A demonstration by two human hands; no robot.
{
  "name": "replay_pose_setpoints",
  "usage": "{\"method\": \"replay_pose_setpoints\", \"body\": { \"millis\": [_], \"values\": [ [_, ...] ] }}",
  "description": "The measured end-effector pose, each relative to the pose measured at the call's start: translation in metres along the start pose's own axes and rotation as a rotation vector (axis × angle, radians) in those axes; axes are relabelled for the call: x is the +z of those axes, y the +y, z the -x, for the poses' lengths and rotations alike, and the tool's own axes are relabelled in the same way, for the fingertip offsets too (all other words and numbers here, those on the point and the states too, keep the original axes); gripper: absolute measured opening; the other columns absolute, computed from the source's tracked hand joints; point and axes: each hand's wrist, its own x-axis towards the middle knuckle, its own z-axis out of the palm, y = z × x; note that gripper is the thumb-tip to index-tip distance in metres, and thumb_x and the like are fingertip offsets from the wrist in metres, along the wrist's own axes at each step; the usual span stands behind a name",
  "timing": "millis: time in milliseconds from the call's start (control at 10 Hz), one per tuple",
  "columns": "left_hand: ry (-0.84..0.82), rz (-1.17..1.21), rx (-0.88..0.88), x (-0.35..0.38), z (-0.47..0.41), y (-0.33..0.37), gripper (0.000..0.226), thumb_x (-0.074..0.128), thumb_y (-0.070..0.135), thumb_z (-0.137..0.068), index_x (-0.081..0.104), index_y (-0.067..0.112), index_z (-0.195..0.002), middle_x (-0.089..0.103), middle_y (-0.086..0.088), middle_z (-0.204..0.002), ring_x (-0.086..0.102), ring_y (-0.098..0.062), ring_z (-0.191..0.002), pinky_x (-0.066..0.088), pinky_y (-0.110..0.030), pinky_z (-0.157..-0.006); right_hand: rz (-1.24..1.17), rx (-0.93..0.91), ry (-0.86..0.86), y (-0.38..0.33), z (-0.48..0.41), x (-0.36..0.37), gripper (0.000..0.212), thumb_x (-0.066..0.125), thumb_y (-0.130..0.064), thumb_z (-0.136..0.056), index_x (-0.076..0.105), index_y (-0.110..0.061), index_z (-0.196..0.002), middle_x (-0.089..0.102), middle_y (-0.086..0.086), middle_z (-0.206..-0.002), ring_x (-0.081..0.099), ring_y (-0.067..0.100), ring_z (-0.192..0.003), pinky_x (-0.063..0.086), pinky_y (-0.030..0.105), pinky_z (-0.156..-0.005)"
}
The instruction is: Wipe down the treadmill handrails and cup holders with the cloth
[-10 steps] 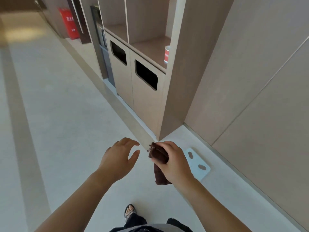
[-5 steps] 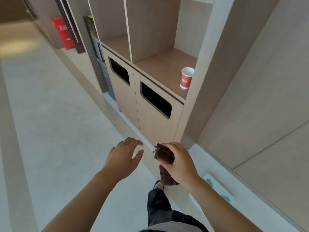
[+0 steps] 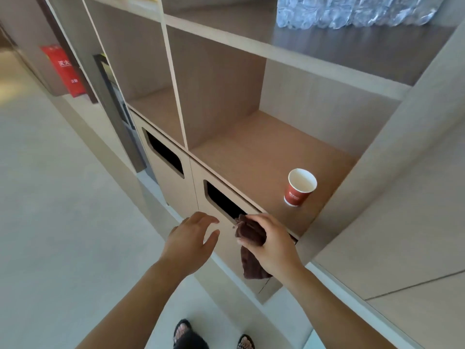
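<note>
A dark brown cloth hangs bunched from my right hand, which grips its top just in front of a bin slot. My left hand hovers beside it on the left, fingers spread and holding nothing. No treadmill, handrail or cup holder is in view.
A wooden shelf unit stands ahead, with two dark bin openings in its lower doors. A red paper cup stands on the shelf. Wrapped water bottles sit on the upper shelf. A red sign is far left. My feet are below.
I have stepped closer to the shelf unit and the view has tilted up. Both hands stay close together, the right one still holding the cloth.
</note>
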Motion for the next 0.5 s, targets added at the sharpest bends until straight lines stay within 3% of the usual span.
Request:
{"method": "replay_pose_setpoints", "body": {
  "millis": [200, 300, 400, 500],
  "values": [
    [-0.030, 0.015, 0.163, -0.039, -0.097, -0.017, 0.029, 0.045, 0.035, -0.092, 0.054, 0.027, -0.119, 0.054, 0.006, -0.126, 0.055, -0.017, -0.105, 0.047, -0.041, -0.092, -0.018, 0.056, 0.189, -0.027, -0.092, -0.006, 0.047, 0.080, -0.030, -0.069, 0.062, -0.023, -0.112, 0.058, -0.004, -0.110, 0.055, 0.011, -0.103, 0.040, 0.021, -0.090],
    [-0.026, 0.016, 0.258, -0.067, -0.142, -0.020, 0.028, 0.048, 0.032, -0.090, 0.055, 0.027, -0.117, 0.054, 0.006, -0.124, 0.054, -0.016, -0.083, 0.048, -0.038, -0.086, -0.005, 0.072, 0.323, -0.044, -0.138, -0.015, 0.048, 0.081, -0.035, -0.067, 0.061, -0.027, -0.110, 0.056, -0.008, -0.106, 0.053, 0.008, -0.099, 0.036, 0.018, -0.085],
    [-0.022, 0.032, 0.343, -0.085, -0.181, -0.024, 0.028, 0.049, 0.031, -0.089, 0.055, 0.028, -0.117, 0.053, 0.005, -0.125, 0.052, -0.015, -0.078, 0.047, -0.033, -0.080, 0.039, 0.050, 0.430, -0.055, -0.179, -0.020, 0.051, 0.080, -0.038, -0.065, 0.061, -0.027, -0.111, 0.058, -0.004, -0.109, 0.054, 0.013, -0.101, 0.041, 0.025, -0.088],
    [-0.052, 0.017, 0.374, -0.092, -0.207, -0.030, 0.029, 0.048, 0.030, -0.089, 0.054, 0.029, -0.116, 0.053, 0.003, -0.124, 0.057, -0.020, -0.096, 0.048, -0.033, -0.082, 0.201, 0.170, 0.428, -0.059, -0.202, -0.020, 0.061, 0.077, -0.047, -0.066, 0.054, -0.029, -0.119, 0.055, -0.002, -0.124, 0.050, 0.021, -0.116, 0.043, 0.041, -0.096]
  ]
}}
